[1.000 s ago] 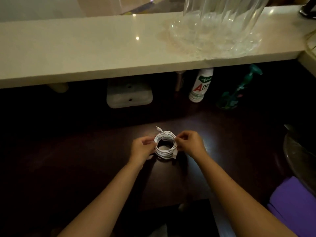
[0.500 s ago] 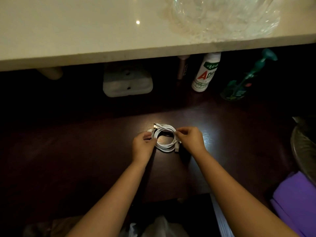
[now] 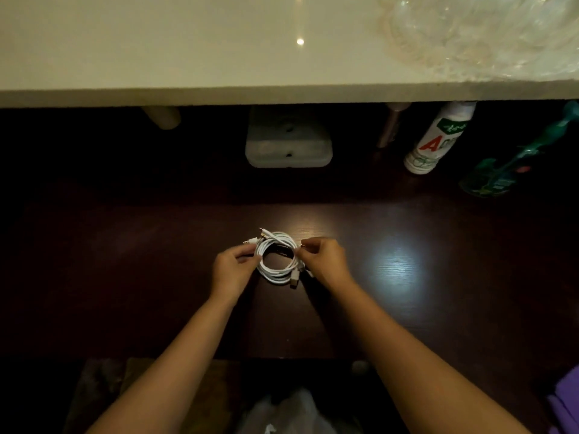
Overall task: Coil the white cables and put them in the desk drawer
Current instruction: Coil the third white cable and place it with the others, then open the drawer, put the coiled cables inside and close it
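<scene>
A coil of white cables (image 3: 277,274) lies in the middle of the dark wooden desk (image 3: 391,267), with connector ends poking out at its top left and bottom right. My left hand (image 3: 232,270) pinches the coil's left side. My right hand (image 3: 326,261) pinches its right side. At the desk's front edge, a small round knob (image 3: 359,367) shows below the top; no open drawer is visible.
A pale stone shelf (image 3: 188,57) overhangs the back of the desk, with a clear glass dish (image 3: 488,36) on it. Beneath it stand a grey block (image 3: 288,142), a white bottle (image 3: 438,139) and a teal spray bottle (image 3: 517,164). A purple thing (image 3: 567,405) sits at lower right.
The camera has tilted down and moved closer. Both hands kept hold of the coil, and connector ends now stick out further at its top left.
</scene>
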`<state>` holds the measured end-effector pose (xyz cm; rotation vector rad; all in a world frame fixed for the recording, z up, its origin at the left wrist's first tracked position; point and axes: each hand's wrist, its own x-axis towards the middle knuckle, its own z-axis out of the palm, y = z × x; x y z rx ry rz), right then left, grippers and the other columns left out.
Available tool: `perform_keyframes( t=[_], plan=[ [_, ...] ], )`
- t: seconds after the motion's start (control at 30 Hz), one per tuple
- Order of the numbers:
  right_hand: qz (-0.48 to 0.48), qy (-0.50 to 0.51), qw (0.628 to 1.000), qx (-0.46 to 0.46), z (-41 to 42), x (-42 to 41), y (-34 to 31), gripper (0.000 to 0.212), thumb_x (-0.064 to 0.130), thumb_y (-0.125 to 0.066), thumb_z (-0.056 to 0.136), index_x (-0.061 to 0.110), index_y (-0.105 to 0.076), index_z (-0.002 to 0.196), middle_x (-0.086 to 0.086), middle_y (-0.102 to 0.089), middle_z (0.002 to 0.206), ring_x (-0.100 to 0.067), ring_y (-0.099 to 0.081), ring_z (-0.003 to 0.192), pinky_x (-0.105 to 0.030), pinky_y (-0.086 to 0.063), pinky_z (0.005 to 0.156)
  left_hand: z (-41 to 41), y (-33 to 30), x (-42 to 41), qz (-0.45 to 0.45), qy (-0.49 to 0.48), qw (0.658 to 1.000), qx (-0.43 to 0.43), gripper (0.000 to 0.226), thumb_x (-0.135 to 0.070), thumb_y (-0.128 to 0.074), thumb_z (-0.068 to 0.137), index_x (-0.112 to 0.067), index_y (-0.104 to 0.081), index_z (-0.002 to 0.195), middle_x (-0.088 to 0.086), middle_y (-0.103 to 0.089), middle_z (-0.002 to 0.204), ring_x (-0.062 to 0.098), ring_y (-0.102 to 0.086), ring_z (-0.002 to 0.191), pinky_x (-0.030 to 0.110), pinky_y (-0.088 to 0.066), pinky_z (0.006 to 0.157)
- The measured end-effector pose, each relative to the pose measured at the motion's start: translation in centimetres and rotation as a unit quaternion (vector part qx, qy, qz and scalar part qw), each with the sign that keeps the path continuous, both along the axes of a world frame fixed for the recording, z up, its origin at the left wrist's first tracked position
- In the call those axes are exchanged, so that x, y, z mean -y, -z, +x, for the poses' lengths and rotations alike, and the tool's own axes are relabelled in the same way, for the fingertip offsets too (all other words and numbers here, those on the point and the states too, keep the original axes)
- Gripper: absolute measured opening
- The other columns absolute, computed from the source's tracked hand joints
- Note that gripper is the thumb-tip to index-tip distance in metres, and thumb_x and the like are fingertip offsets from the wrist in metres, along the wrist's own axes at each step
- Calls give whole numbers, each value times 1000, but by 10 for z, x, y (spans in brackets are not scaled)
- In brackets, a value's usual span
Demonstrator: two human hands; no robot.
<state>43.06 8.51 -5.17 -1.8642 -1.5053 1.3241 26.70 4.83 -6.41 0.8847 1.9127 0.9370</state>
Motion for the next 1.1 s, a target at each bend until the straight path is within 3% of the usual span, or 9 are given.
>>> perform_keyframes(
  t=[0.1,0.2,0.37,0.47,0.6,0.7,0.8,0.9,1.1],
  plan=[
    [-20,-27,999,-22,-33,4,2,24,22,-68,80,8,-70,99,-10,-73,95,-22,-68,89,-38,-54,81,-27,-8,13,-14,-36,998,39,31,6,-60,80,-1,-64,110,1,-66,81,-3,-64,59,34,-53,81],
    [-18,-49,998,-25,-64,9,0,24,25,-66,82,11,-71,101,-5,-73,96,-14,-67,87,-22,-46,72,-53,-14,21,-11,-66,996,61,31,7,-58,82,2,-62,112,0,-64,79,11,-63,70,39,-52,83],
    [-16,-89,996,-13,-110,22,-5,22,23,-64,83,8,-72,97,-6,-73,92,-13,-66,82,-18,-44,62,-101,-13,39,-16,-91,995,49,30,5,-60,81,1,-64,110,11,-67,90,22,-64,82,44,-53,89],
    [-5,-94,996,6,-132,34,-3,20,21,-63,84,8,-71,95,-8,-73,90,-12,-62,77,-10,-41,54,-124,-7,50,-6,-67,997,27,30,4,-61,80,-1,-65,109,17,-70,96,22,-65,82,38,-53,87],
    [33,-52,998,28,-146,47,-3,16,20,-62,85,8,-70,92,-11,-73,90,-23,-67,88,-31,-51,77,-139,-1,59,49,68,989,-120,30,-5,-67,77,-6,-68,107,10,-70,101,18,-64,83,23,-48,77],
    [71,-63,992,88,-151,55,-8,21,22,-59,87,8,-67,101,-11,-71,99,-26,-64,95,-29,-45,78,-148,1,59,76,145,968,-190,32,-10,-68,78,-5,-67,110,11,-67,103,23,-62,87,24,-45,83],
    [84,-58,989,111,-157,63,-11,27,22,-55,90,6,-62,111,-15,-68,108,-30,-62,102,-32,-45,83,-158,-5,58,82,222,950,-204,34,-12,-61,84,-6,-62,117,14,-64,110,25,-60,96,15,-35,78],
    [69,-49,988,129,-161,73,-12,37,21,-52,91,6,-52,125,-19,-64,116,-33,-58,111,-37,-44,91,-172,-13,63,82,265,940,-201,36,-13,-56,88,-6,-55,124,17,-61,115,29,-58,103,19,-35,80],
    [124,-62,974,181,-162,128,-8,35,22,-51,91,7,-54,122,-19,-57,120,-34,-53,111,-38,-43,90,-192,-16,113,67,323,904,-274,41,-22,-49,92,-10,-47,130,11,-53,127,27,-49,119,36,-40,98]
  ],
)
